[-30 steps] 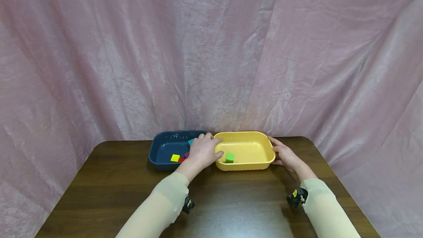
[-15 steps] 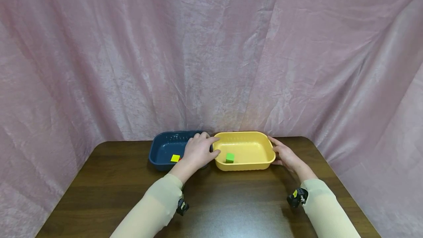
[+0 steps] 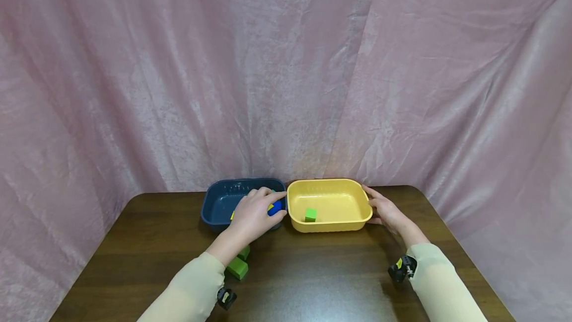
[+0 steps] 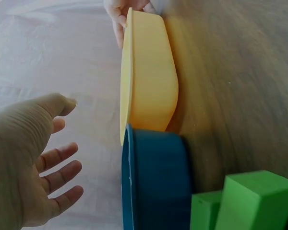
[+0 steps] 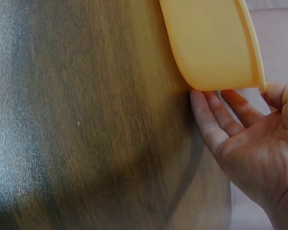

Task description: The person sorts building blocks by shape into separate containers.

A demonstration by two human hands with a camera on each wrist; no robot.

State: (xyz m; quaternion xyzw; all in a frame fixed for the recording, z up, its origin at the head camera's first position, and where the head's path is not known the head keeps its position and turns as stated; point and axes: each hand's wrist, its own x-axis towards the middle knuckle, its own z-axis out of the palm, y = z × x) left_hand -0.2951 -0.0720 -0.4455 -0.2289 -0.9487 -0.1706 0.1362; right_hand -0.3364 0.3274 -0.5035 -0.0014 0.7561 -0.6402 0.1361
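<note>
My left hand [image 3: 255, 214] hovers over the right part of a dark blue bin [image 3: 213, 205], fingers spread and holding nothing. The left wrist view shows the same hand [image 4: 36, 158] apart from the bin's rim. Beyond the thumb gap a blue piece [image 3: 274, 207] shows inside the bin; the hand covers most other pieces there. My right hand [image 3: 388, 211] rests against the right end of a yellow bin [image 3: 330, 226]. In the right wrist view its extended fingers [image 5: 213, 122] touch the bin's end wall, with the thumb by the rim. A light green block [image 3: 310, 214] lies in the yellow bin.
The two bins stand side by side at the back of the brown wooden table [image 3: 313, 272]. Green blocks [image 3: 237, 268] lie on the table in front of the blue bin, partly behind my left forearm. A pink curtain [image 3: 286, 73] hangs behind.
My left hand has drawn left and toward me, from the gap between the bins to over the blue bin. Green blocks on the table have come into sight. The right hand keeps its place.
</note>
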